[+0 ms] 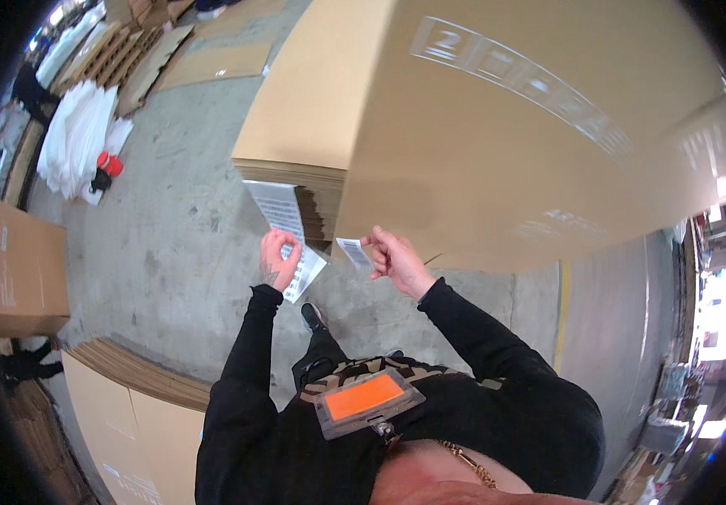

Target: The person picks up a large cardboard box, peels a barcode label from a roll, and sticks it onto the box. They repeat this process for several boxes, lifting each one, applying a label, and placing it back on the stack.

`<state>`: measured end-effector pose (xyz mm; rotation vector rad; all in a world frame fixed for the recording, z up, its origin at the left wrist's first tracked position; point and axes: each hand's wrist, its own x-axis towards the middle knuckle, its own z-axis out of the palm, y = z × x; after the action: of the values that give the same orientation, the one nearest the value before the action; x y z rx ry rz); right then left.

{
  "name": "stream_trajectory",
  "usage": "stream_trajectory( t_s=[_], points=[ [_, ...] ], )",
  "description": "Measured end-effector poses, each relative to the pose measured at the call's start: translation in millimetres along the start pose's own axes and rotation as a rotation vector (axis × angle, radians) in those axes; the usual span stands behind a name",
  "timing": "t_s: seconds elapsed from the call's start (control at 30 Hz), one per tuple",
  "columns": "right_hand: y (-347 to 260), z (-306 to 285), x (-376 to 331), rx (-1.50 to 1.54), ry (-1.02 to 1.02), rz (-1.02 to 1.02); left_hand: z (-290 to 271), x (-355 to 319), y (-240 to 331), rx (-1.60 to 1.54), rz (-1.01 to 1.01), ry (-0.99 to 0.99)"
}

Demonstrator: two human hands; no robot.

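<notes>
Floor [186, 244]: grey, smooth, concrete-like, with scattered dark scuffs; a yellow line [562, 324] runs along it at right. A slatted wooden pallet [119, 52] lies at the far left. Strong white light enters at the right edge through a bright opening [723, 320], window or doorway indeterminable.

The left hand [280, 252] covers part of the long white sheet [272, 204], so some of its marks are hidden. The marks on the small label [353, 254] in the right hand [394, 257] are too tiny to read. The white pictures on the big brown box [464, 168] look smeary, and the top edge cuts the box off. The cardboard stack [308, 101] beside it gets cut off there too. The little red thing [109, 163] by the white pile [77, 139] is too small to tell.
</notes>
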<state>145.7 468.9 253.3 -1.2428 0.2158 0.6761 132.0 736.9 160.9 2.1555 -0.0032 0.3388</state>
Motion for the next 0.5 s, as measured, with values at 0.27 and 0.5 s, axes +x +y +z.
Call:
stream_trajectory(
  t_s=[0.27, 0.5],
  points=[
    [-25.9, -128.0, -175.5, -0.022, 0.039, -0.307, 83.3, -21.0, 285.3, 0.197, 0.652, -0.318],
    [-15.2, -202.0, -251.7, 0.050, 0.273, -0.477, 163.6, -37.3, 376.6, 0.252, 0.975, -0.483]
  ],
)
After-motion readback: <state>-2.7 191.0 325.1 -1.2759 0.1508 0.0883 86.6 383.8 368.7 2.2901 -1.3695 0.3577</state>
